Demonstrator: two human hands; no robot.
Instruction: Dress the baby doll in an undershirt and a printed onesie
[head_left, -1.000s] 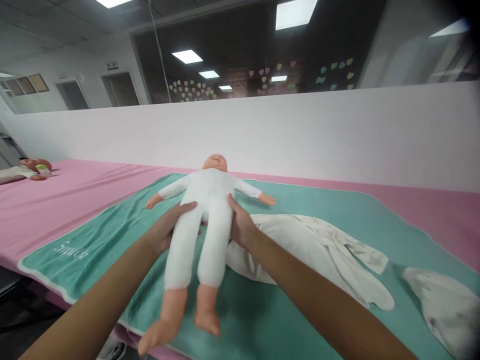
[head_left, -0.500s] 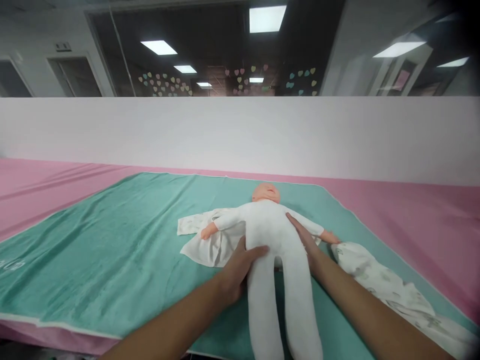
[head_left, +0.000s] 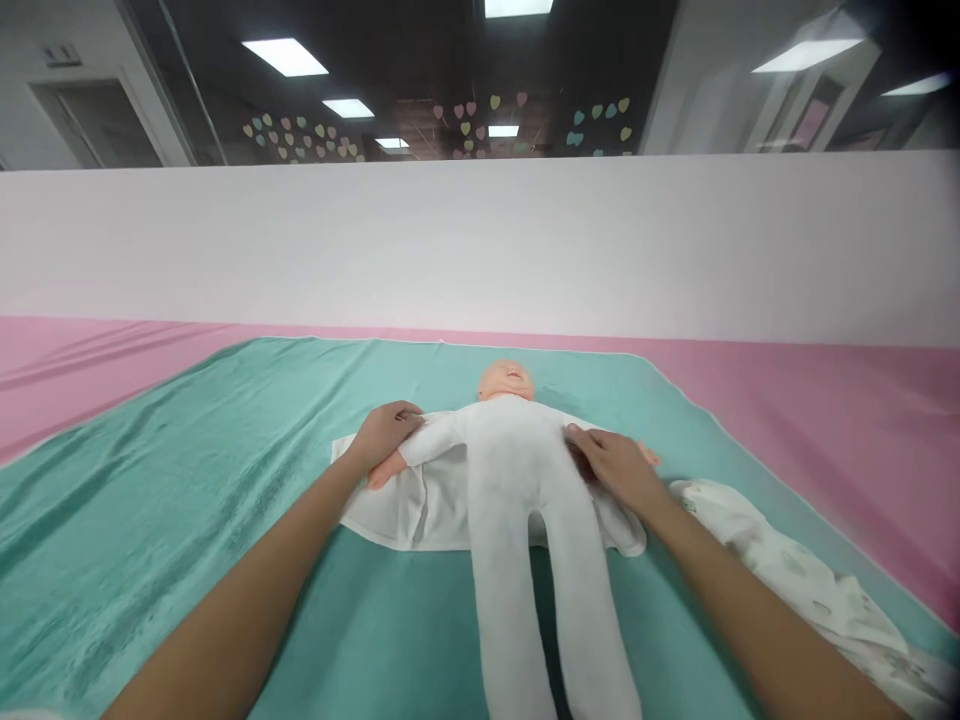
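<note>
A baby doll (head_left: 502, 460) in a white cloth body lies on its back with its arms spread, its pinkish head away from me. A white baby shirt (head_left: 442, 500) is spread under its torso. At the doll's arm on the left, my left hand (head_left: 386, 435) has its fingers closed on the shirt's sleeve. My right hand (head_left: 619, 465) lies across the doll's other arm beside the chest, fingers curled; what they grip is hidden. The doll's small hand pokes out past it.
A green towel (head_left: 187, 500) covers a pink padded surface (head_left: 825, 420). Patterned baby clothing (head_left: 810, 580) lies bunched on the right. Behind stands a low white wall (head_left: 450, 250) with dark glass above it.
My left hand has left the doll's hip and moved up and left to the shirt's sleeve. My right hand has stayed by the chest, its fingers now curled. The view has tilted slightly downward.
</note>
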